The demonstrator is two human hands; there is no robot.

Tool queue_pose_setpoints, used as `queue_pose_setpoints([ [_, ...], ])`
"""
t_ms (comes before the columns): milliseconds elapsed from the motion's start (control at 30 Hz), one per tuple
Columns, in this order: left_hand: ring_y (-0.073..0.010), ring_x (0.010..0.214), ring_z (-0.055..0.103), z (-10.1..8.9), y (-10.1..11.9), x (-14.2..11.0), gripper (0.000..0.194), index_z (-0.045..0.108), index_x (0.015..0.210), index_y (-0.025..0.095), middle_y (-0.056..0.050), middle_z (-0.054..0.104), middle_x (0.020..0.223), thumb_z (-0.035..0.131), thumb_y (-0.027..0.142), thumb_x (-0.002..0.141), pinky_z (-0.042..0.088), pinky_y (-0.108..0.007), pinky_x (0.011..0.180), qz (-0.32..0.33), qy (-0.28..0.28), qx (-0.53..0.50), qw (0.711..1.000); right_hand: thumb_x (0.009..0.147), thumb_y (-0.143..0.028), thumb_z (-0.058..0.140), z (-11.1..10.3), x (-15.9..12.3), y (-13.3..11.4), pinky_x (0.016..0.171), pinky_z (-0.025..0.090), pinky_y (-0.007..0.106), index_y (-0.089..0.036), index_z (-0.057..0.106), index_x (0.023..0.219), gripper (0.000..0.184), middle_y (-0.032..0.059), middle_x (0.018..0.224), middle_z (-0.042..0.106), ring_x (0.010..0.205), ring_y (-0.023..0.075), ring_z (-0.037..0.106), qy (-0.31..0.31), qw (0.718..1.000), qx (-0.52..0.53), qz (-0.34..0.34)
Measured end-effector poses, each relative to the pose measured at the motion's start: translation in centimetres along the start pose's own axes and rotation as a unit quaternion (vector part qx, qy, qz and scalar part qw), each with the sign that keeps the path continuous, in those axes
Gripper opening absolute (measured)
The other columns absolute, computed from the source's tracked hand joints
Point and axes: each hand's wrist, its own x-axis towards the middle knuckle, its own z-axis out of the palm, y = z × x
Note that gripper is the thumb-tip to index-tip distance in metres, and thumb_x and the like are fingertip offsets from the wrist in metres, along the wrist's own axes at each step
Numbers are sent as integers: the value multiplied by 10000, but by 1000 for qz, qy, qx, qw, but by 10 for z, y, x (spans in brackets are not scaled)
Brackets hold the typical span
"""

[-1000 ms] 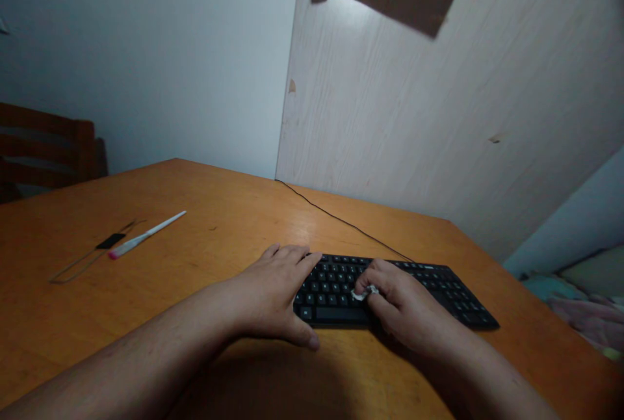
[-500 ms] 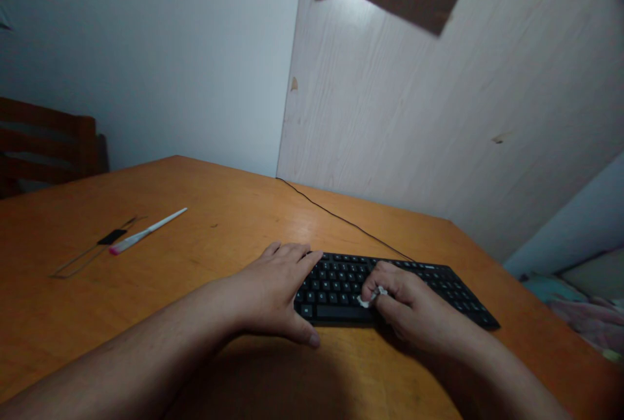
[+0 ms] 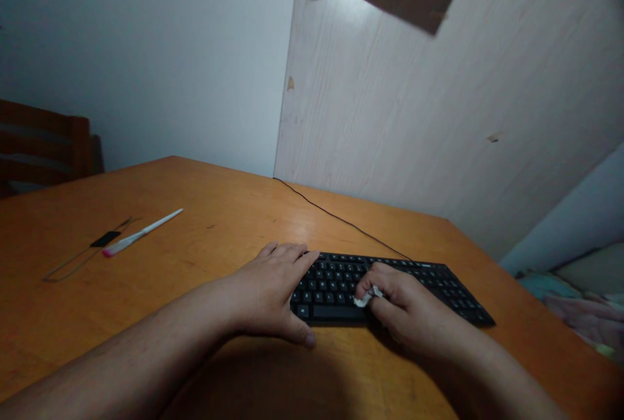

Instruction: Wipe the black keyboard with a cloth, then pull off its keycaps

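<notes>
Your right hand (image 3: 402, 303) pinches white wad (image 3: 364, 299); left hand (image 3: 273, 290) spread over keyboard (image 3: 336, 285) at nine o'clock. Wad could shred if dragged hard.

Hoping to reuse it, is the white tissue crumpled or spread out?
Crumpled: the white tissue shows as a small, creased bunch pinched in the right hand, over the keyboard.

Left hand (image 3: 273, 293) rests on keyboard (image 3: 334, 283); right hand (image 3: 402, 303) pinches white wad (image 3: 363, 300)

Home room with wooden chair (image 3: 41, 140), table (image 3: 234, 202), bedding (image 3: 568, 319).
</notes>
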Motion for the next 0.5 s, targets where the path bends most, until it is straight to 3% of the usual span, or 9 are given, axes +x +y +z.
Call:
queue_pose_setpoints([
  [233,-373,1285,410,-6,1,0,1138,331,1475,254,-126,450,1417,716,749,526,301,-491,1092,-2,-1,-16,1000,791,-105,494,-9,-2,9,713,422,265,-228,654,831,205,13,858,647,798,167,584,-5,999,-23,32],
  [400,-358,1249,438,-8,1,2,1078,359,1449,258,-110,489,1365,739,688,536,330,-469,1074,7,-2,-23,1000,829,-194,467,-22,-4,47,512,354,236,-226,657,850,194,-22,622,580,519,126,494,68,987,15,143],
  [500,-353,1249,439,-9,0,2,1041,375,1434,268,-103,490,1368,756,634,537,334,-469,1070,6,-3,-33,999,827,-284,508,-32,-3,75,501,359,226,-198,654,838,169,-5,651,594,549,131,514,115,975,55,182],
])
